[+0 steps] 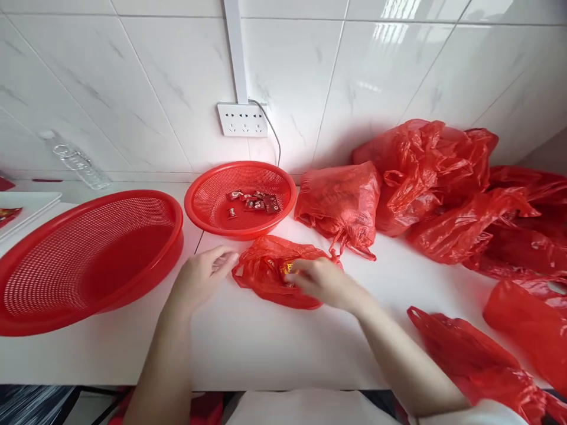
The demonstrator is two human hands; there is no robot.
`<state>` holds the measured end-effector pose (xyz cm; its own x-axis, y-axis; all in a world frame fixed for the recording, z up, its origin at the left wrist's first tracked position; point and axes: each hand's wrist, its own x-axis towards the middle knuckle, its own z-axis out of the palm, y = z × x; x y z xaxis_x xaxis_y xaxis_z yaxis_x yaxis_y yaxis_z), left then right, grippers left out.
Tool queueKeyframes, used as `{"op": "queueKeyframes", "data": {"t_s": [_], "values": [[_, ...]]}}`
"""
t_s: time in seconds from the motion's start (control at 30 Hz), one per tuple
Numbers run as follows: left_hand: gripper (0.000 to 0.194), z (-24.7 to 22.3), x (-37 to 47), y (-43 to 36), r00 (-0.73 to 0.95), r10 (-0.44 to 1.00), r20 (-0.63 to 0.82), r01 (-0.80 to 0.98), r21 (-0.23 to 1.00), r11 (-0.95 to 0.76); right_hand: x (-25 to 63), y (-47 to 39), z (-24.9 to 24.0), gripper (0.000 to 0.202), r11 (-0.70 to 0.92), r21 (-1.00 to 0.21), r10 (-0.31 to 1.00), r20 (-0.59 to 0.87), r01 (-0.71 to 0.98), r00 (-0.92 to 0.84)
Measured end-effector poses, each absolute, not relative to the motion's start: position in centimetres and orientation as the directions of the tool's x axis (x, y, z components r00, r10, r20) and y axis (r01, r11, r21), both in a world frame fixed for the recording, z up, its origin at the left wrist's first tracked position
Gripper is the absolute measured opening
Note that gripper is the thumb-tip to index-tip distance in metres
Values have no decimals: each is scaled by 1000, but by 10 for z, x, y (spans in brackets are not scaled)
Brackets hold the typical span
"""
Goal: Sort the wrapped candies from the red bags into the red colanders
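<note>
A thin red plastic bag (266,286) lies spread with its mouth open on the white table in front of me. My right hand (316,277) reaches into its mouth, fingers bent and closed around a small yellow-and-red wrapped packet (287,268), partly hidden by the fingertips. At the bag's left edge is my left hand (206,271), fingers loosely curled and apart from the thumb, with nothing visible between them. Just behind the bag, a round red plastic basket (204,215) contains several small dark red wrapped sweets (259,203).
A larger red basket (175,236) stands tilted at the left. Full red bags (341,195) crowd the back right, and another red bag (465,348) lies at the front right. A clear bottle (82,162) rests by the tiled wall, which carries a socket strip (243,120).
</note>
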<state>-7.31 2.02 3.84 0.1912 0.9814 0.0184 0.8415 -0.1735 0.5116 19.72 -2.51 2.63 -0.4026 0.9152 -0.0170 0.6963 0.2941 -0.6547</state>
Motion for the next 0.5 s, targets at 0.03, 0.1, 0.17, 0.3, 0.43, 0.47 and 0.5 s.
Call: {"op": "queueKeyframes", "data": {"t_s": [0.03,0.1,0.17,0.3,0.43,0.47,0.5], "values": [[43,33,-73,20,160,987,-9,856,499,-134,217,-28,20,35,154,-514,965,-105,844,-240],[47,19,-65,22,98,991,-89,902,428,-50,244,-31,2,47,-118,-252,980,-184,960,72],[44,5,-51,25,94,982,-165,943,330,-35,257,-31,-19,49,-303,-99,943,-175,948,283],[31,-3,-29,27,181,961,-207,964,231,-132,263,-30,-45,34,-376,-106,916,-197,921,351],[35,25,-31,19,240,964,-117,906,384,-179,275,-48,-20,24,-201,-374,979,-88,905,181],[35,33,-32,16,244,966,-85,896,401,-191,281,-62,-9,28,-135,-424,988,6,896,152],[36,40,-34,12,243,968,-54,893,403,-202,288,-79,1,35,-89,-442,982,110,892,152]]}}
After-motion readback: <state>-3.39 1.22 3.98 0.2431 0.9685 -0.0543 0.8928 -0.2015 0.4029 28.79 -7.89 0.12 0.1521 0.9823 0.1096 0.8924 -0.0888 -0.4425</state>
